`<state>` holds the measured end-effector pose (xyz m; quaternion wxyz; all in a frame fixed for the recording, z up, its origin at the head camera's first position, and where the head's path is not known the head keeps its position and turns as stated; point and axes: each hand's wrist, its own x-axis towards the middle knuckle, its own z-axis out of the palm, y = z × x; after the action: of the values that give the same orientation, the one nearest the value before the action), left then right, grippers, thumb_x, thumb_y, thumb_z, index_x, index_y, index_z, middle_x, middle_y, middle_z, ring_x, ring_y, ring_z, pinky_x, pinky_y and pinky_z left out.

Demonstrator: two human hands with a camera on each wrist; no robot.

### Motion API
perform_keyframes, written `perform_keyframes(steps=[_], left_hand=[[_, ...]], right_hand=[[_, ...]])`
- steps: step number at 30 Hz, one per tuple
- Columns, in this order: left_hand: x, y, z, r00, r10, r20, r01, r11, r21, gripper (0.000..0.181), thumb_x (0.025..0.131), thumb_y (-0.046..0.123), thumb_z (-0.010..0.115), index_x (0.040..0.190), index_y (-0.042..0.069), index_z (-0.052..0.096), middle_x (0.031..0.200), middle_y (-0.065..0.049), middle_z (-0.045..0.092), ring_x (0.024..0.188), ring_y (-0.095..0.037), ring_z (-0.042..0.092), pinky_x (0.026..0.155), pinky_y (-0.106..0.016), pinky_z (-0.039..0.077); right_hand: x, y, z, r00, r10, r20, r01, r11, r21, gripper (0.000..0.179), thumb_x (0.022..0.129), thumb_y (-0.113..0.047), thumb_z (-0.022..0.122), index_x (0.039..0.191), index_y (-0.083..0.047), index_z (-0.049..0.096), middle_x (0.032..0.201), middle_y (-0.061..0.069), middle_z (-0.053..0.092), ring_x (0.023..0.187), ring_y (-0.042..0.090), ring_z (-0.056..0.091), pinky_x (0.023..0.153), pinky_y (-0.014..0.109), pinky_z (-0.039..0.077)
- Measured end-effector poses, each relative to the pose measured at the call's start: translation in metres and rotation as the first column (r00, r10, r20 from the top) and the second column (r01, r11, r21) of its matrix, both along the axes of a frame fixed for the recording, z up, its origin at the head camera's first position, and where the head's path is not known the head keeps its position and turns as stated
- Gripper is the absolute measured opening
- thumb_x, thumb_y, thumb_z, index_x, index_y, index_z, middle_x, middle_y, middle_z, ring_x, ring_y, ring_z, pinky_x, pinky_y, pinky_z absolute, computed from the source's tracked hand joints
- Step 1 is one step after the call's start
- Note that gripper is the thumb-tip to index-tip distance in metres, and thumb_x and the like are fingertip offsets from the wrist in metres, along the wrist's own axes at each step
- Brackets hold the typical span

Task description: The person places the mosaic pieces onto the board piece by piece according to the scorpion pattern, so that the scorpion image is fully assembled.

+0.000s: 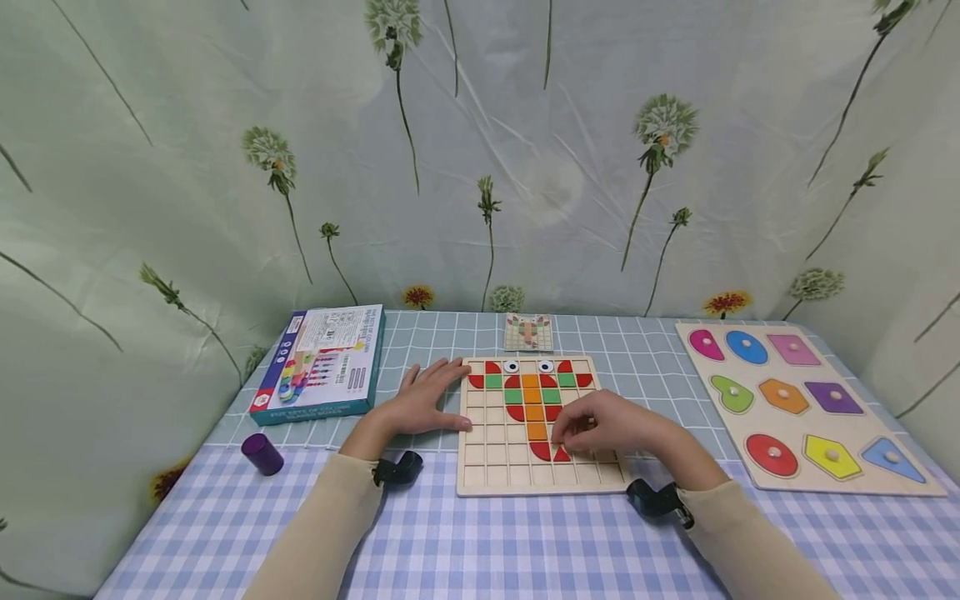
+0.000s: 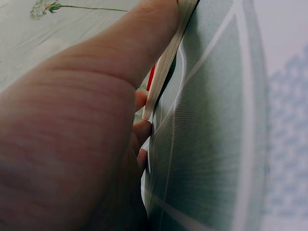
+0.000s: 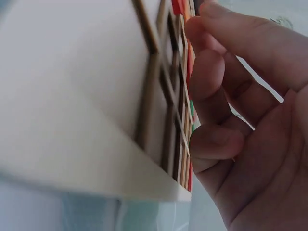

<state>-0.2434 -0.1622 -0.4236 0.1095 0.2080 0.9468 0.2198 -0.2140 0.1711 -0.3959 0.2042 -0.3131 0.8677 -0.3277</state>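
Note:
A wooden grid board lies flat, with red, green and orange pieces and two eye pieces set in its squares. My left hand rests at its left edge, fingers spread; thumb and fingertips touch the rim, and the left wrist view shows the thumb against the board's side. Over the lower right squares, my right hand has its fingers bent down beside a red triangle piece. In the right wrist view, the thumb and index fingertips are close together near the pieces; whether they pinch one is hidden.
A small picture card lies behind the board. At left are a box and a purple cylinder. A shape puzzle board with knobbed pieces lies at right. The patterned curtain hangs behind the table.

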Motion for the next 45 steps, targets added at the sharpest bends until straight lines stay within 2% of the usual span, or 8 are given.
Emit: perform_keyframes(steps=[4,10,21,26,36,41,45], left_hand=[[0.0,0.0,0.0,1.0,-0.001,-0.003,0.001,1.0,0.0,0.095,0.081,0.06,0.074,0.157,0.024,0.032,0.169,-0.002,0.02,0.158,-0.028,0.008,0.124,-0.063,-0.003],[0.0,0.0,0.0,1.0,-0.002,-0.007,0.002,1.0,0.0,0.095,0.08,0.06,0.074,0.157,0.024,0.032,0.168,-0.002,0.021,0.158,-0.028,0.009,0.123,-0.063,-0.003],[0.0,0.0,-0.002,1.0,0.001,-0.009,-0.001,1.0,0.004,0.095,0.08,0.061,0.075,0.157,0.025,0.032,0.168,-0.002,0.021,0.158,-0.028,0.009,0.124,-0.063,-0.003],[0.001,0.0,-0.001,1.0,0.001,-0.01,-0.001,1.0,0.003,0.095,0.08,0.06,0.075,0.157,0.025,0.032,0.168,-0.002,0.022,0.158,-0.028,0.009,0.124,-0.063,-0.002],[0.001,-0.001,-0.001,1.0,0.007,-0.008,-0.007,1.0,0.007,0.095,0.08,0.059,0.075,0.157,0.024,0.033,0.168,-0.002,0.022,0.158,-0.028,0.009,0.124,-0.063,-0.003],[0.001,-0.001,-0.001,1.0,0.009,-0.004,-0.009,1.0,0.008,0.095,0.08,0.059,0.075,0.157,0.025,0.033,0.168,-0.002,0.022,0.158,-0.028,0.009,0.124,-0.062,-0.003],[0.001,-0.001,-0.001,1.0,0.008,-0.005,-0.007,1.0,0.008,0.095,0.08,0.059,0.075,0.157,0.025,0.032,0.168,-0.002,0.021,0.158,-0.028,0.009,0.124,-0.062,-0.003]], right_hand=[[-0.002,0.006,0.003,0.997,-0.074,-0.012,0.074,0.997,0.014,0.01,0.091,-0.017,0.073,0.096,-0.026,0.075,0.087,-0.008,0.068,0.081,0.012,0.06,0.072,0.022,0.053],[-0.007,0.018,0.008,0.986,-0.169,-0.018,0.169,0.985,0.023,0.011,0.091,-0.02,0.073,0.101,-0.021,0.074,0.091,-0.004,0.068,0.083,0.016,0.057,0.071,0.024,0.052],[-0.013,0.046,0.013,0.955,-0.287,-0.079,0.29,0.956,0.035,0.019,0.091,-0.018,0.073,0.109,-0.016,0.073,0.102,0.002,0.068,0.086,0.019,0.055,0.061,0.028,0.054],[-0.015,0.058,0.012,0.955,-0.281,-0.095,0.287,0.956,0.06,0.023,0.088,-0.016,0.074,0.111,-0.014,0.071,0.101,0.002,0.067,0.086,0.018,0.056,0.066,0.025,0.053],[-0.018,0.077,0.007,0.966,-0.249,-0.069,0.256,0.956,0.144,0.024,0.084,-0.014,0.078,0.108,-0.017,0.072,0.102,0.003,0.064,0.092,0.019,0.055,0.079,0.03,0.05],[-0.019,0.081,0.006,0.968,-0.246,-0.047,0.25,0.952,0.174,0.028,0.08,-0.009,0.079,0.106,-0.015,0.07,0.096,0.002,0.062,0.09,0.019,0.054,0.077,0.028,0.05],[-0.02,0.081,0.004,0.968,-0.243,-0.059,0.25,0.953,0.171,0.024,0.082,-0.006,0.077,0.103,-0.014,0.069,0.088,0.002,0.06,0.086,0.018,0.054,0.074,0.027,0.05]])
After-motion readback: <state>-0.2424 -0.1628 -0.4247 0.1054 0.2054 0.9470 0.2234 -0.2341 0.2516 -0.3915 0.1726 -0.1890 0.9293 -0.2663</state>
